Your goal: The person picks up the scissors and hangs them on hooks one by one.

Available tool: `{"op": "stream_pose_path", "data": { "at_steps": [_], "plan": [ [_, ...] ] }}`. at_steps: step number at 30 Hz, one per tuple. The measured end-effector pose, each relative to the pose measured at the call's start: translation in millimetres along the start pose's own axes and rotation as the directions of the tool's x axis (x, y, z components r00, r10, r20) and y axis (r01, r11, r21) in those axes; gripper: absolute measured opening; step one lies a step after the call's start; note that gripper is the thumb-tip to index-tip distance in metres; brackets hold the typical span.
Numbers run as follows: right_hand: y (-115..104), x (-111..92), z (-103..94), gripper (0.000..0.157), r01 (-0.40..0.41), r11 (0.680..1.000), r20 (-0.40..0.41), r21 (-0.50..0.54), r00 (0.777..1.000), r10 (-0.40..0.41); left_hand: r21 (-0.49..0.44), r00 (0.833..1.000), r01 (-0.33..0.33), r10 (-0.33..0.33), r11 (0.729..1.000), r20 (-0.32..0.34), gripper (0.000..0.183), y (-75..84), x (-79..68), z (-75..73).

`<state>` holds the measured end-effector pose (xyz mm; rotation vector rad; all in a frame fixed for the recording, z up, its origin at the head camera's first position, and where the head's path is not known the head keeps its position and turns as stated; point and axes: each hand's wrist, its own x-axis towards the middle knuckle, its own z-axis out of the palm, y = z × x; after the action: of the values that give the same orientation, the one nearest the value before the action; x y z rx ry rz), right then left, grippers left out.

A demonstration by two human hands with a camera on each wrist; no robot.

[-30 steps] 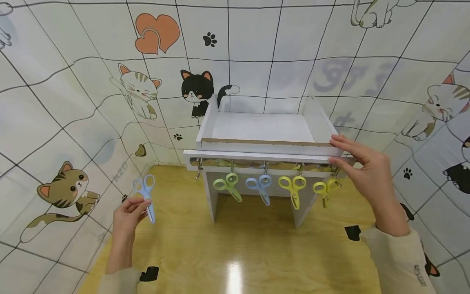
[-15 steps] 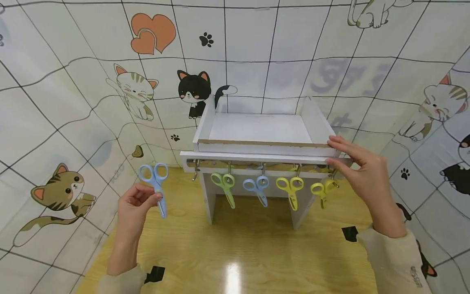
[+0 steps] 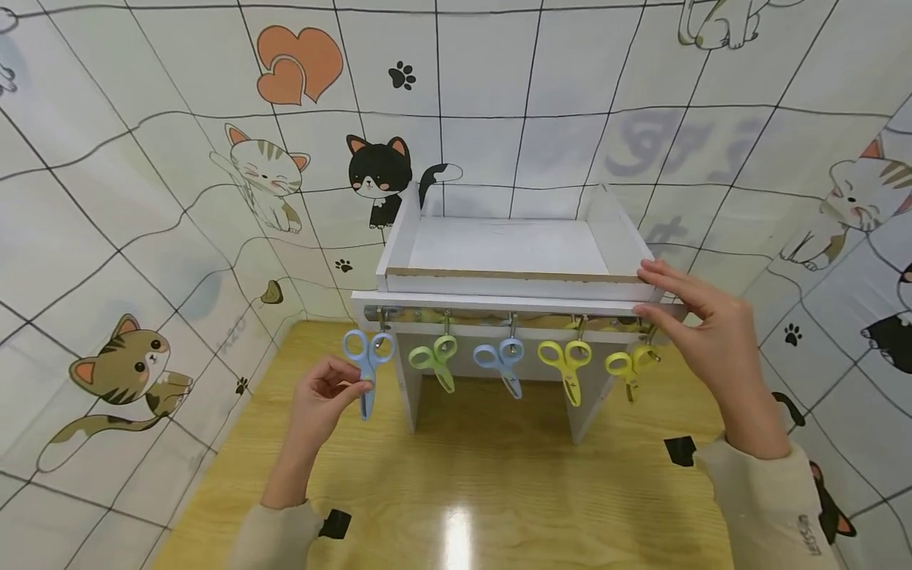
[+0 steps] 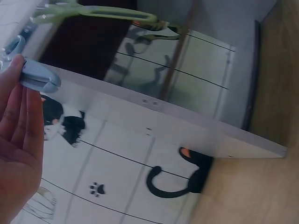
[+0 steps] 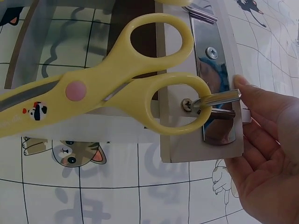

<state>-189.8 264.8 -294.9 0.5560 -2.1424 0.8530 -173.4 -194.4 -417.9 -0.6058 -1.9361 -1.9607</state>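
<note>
My left hand (image 3: 324, 404) pinches blue scissors (image 3: 366, 368) by the blades, handle loops up, in front of the leftmost hook (image 3: 381, 317). In the head view I cannot tell whether a loop touches that hook. Green scissors (image 3: 435, 360), a second pair of blue scissors (image 3: 501, 364), yellow scissors (image 3: 566, 368) and more yellow scissors (image 3: 625, 366) hang from the other hooks on the metal rail. The right hand (image 3: 705, 332) grips the right end of the white rack (image 3: 513, 303), thumb in front and fingers on top. Close in the right wrist view, yellow scissors (image 5: 77, 91) hang by one loop.
An open white tray top (image 3: 506, 245) sits above the hook rail, and side panels (image 3: 594, 408) support the rack on the wooden table (image 3: 456, 475). Cat-printed tiled sheeting (image 3: 499, 71) stands behind and at both sides. Black patches (image 3: 680, 451) lie near the sleeves.
The left hand has carried the blue scissors rightward, from beside the rack to the leftmost hook. My right hand keeps its grip on the rack's right end.
</note>
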Motion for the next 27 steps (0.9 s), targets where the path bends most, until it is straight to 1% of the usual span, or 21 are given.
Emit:
{"op": "stream_pose_path", "data": {
  "at_steps": [2,5,7,10,14,16,20,22,23,25,27],
  "plan": [
    [-0.6,0.2,-0.2,0.052,0.003,1.000,0.003,-0.013,1.000,-0.003,0.006,1.000,0.022,-0.022,1.000,-0.021,0.014,-9.5,0.2,-0.1],
    [0.2,0.5,0.5,0.052,0.011,1.000,-0.001,-0.013,1.000,-0.011,-0.012,0.999,0.022,-0.022,1.000,-0.035,0.015,-19.2,0.2,-0.2],
    [1.4,0.5,1.2,0.052,0.013,1.000,-0.002,-0.010,1.000,-0.013,-0.029,0.999,0.015,-0.016,0.999,-0.029,0.015,-23.6,0.8,0.2],
    [2.9,0.4,2.0,0.052,0.016,1.000,-0.001,-0.007,1.000,-0.016,-0.037,1.000,0.029,-0.030,0.999,-0.009,0.014,-31.2,1.9,1.1],
    [2.1,0.7,1.9,0.052,0.017,1.000,0.002,-0.002,1.000,-0.017,0.010,0.998,0.057,-0.057,0.998,0.005,0.013,-41.0,2.2,1.1],
    [1.1,0.9,1.3,0.052,0.013,1.000,-0.002,0.007,1.000,-0.013,0.030,0.998,0.068,-0.069,0.997,0.009,0.013,-42.4,2.7,0.6],
    [0.9,2.4,-1.1,0.054,0.021,1.000,0.014,-0.007,1.000,-0.021,0.112,0.994,0.112,-0.109,0.987,-0.027,0.012,-34.8,6.2,-2.4],
    [3.8,3.1,-3.1,0.054,0.044,0.999,0.023,0.007,0.999,-0.044,0.189,0.990,0.134,-0.126,0.973,-0.057,0.011,-30.1,10.7,-6.4],
    [6.1,3.4,-4.3,0.053,0.055,0.998,0.023,0.026,0.998,-0.056,0.234,0.988,0.148,-0.134,0.961,-0.074,0.011,-28.9,13.6,-9.6],
    [12.3,3.4,-7.5,0.050,0.074,0.994,0.011,0.079,0.997,-0.075,0.338,0.987,0.156,-0.132,0.928,-0.093,0.012,-31.0,20.6,-19.3],
    [19.2,2.6,-12.4,0.047,0.064,0.992,-0.007,0.107,0.998,-0.064,0.437,0.988,0.148,-0.115,0.887,-0.101,0.016,-38.0,28.5,-33.1]
  ]
}}
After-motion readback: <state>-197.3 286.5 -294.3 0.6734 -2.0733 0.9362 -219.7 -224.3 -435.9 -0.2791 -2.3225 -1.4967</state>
